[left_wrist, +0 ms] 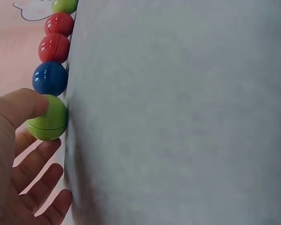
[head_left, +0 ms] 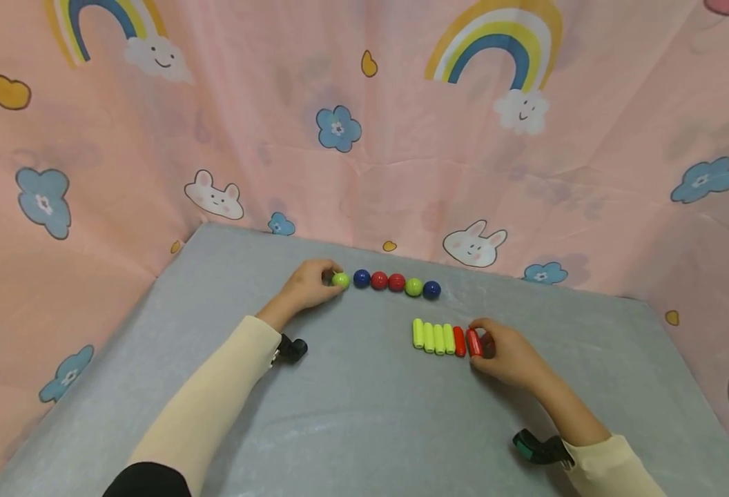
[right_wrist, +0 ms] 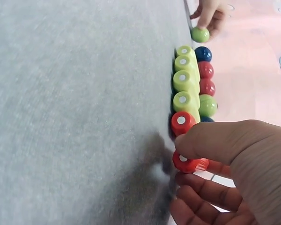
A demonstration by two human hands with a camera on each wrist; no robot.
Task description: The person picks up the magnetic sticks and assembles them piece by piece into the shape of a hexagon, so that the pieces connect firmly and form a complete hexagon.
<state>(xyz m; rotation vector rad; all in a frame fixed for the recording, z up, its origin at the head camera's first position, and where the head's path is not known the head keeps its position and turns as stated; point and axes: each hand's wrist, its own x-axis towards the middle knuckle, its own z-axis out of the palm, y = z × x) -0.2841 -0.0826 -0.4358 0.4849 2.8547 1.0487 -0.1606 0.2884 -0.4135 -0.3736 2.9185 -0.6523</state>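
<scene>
My left hand (head_left: 310, 283) pinches a green ball (left_wrist: 49, 119) between thumb and fingers at the left end of a row of balls. Beside it run a blue ball (head_left: 362, 279), two red balls (head_left: 380, 280), another green ball (head_left: 413, 287) and a blue ball (head_left: 431, 290) at the right end. Nearer to me, my right hand (head_left: 510, 355) pinches a red cylinder (head_left: 474, 343) by its two ends. To its left lie another red cylinder (head_left: 460, 342) and several yellow-green cylinders (head_left: 429, 338), side by side; pale round spots mark their ends in the right wrist view.
Grey cloth (head_left: 364, 428) covers the table. A pink patterned curtain (head_left: 265, 124) rises along its back and left edges. Black wrist devices (head_left: 293, 349) are strapped at both sleeves.
</scene>
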